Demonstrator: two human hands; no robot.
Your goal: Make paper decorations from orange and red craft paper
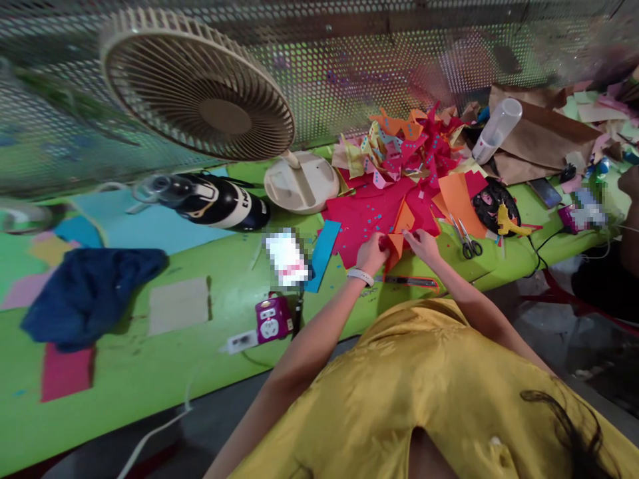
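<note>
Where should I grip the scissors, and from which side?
Best by the black handle loops of the scissors, from the near side, probably with the right hand: the loops face the wearer, while the open blades point away.

One desk fan [224,114] and one water bottle [232,205] stand upper left; one scissors pair [465,241], one glue gun [508,221] lie right of centre.

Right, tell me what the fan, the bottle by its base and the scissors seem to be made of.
Fan: probably beige plastic, slightly dull, judging by its moulded, evenly ribbed grille.
Bottle: black and white with a soft sheen, perhaps coated metal, though plastic is possible.
Scissors: pale grey blades that look like metal; dark loop handles, likely plastic.
</note>
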